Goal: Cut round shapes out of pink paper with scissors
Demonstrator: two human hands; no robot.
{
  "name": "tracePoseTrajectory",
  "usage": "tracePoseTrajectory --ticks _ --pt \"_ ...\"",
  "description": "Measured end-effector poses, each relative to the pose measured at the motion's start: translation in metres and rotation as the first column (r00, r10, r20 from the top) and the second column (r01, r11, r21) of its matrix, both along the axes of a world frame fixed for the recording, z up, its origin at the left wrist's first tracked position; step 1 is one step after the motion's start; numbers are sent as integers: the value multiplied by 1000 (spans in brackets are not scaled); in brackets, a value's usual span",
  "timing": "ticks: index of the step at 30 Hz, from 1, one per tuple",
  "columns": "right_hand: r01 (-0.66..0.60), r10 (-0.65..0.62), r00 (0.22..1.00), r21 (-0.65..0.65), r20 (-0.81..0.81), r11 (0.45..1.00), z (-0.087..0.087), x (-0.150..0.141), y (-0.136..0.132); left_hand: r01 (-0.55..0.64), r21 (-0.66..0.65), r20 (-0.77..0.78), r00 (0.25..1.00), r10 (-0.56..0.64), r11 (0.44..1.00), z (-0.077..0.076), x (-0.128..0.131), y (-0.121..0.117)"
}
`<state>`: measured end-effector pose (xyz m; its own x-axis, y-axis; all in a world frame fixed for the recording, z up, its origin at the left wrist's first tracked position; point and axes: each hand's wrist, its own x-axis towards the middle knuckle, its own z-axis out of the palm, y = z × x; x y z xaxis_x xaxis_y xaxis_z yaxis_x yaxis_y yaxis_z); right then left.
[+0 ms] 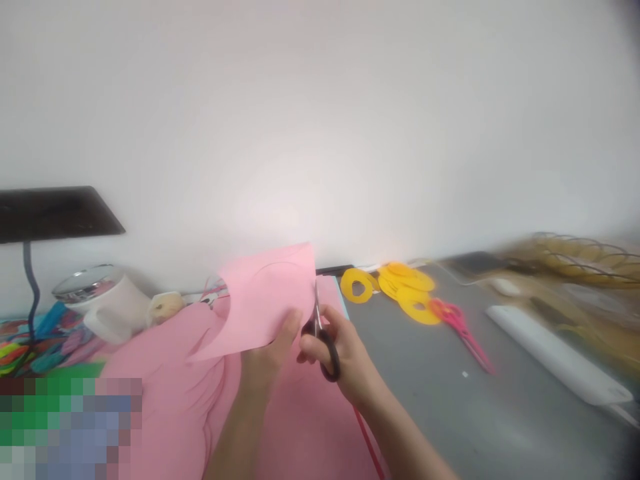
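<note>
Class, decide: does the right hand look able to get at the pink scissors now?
Probably yes: the pink scissors lie uncovered across open grey surface. The right hand holds the black scissors, though, so it would likely need to put those down first.

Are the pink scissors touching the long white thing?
Apart: the head view shows grey table between the pink scissors and the long white thing.

Yellow paper rings (403, 283) with pink scissors (461, 329) adjacent; long white bar (557, 355), right; white mug (119, 308), left.
</note>
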<state>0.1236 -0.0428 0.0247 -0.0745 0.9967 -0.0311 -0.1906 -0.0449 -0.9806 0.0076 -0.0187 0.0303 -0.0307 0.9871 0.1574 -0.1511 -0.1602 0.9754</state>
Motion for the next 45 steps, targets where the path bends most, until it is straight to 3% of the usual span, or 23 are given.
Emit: tracePoseTrajectory --ticks 4,10,15,19,24,28,38,45 --pt "2 -2 1000 -4 14 1000 0 0 1 55 -31 1 999 -55 998 -4 -1 1" --pt "0 1 1000 -34 12 999 -2 -3 1 16 -56 47 999 -14 998 -2 2 1" --pt "-37 37 999 -9 -23 999 -4 -5 1 -62 -116 -15 998 61 991 -2 2 0" --pt "-42 45 994 31 -103 999 -2 -3 1 -162 -27 -32 986 161 986 -6 1 1" --pt "-75 83 988 66 -128 995 -1 0 1 -46 -3 -15 999 46 999 -9 -2 4" --pt "-112 121 986 82 -114 990 -3 1 3 -18 8 -36 999 19 1000 -8 -6 6" --pt "-91 93 995 53 -35 994 -4 1 1 -110 -93 -113 989 99 990 11 -1 -8" --pt "-61 60 998 23 32 998 -6 0 1 -84 -70 -154 985 72 994 2 -7 -1"
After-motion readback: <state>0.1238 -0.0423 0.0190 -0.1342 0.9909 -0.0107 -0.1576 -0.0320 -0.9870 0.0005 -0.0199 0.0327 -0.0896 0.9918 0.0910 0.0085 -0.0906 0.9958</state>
